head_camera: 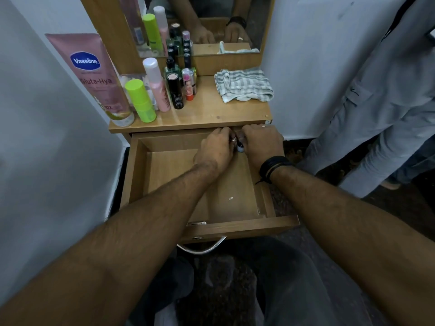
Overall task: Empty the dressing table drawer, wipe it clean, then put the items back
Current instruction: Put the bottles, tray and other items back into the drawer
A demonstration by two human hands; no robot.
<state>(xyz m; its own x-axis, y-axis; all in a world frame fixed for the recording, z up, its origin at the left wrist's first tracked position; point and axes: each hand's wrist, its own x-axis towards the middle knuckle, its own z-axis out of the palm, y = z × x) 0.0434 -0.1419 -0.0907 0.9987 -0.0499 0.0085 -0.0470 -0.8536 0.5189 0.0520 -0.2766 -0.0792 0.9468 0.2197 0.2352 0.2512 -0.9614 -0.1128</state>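
Where hands (pixel 240 147) meet, bottle (pixel 240 147) upright.

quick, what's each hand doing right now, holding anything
Left hand: curled shut at the back of the open drawer, on small items that cannot be made out.
Right hand: curled shut beside it, on a small dark bottle.

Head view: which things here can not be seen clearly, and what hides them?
- Small items at the back of the drawer: covered by the left hand and right hand; only a small white tip shows.
- Back corner of the drawer: under the tabletop.
- Drawer handle: partly behind the left forearm.
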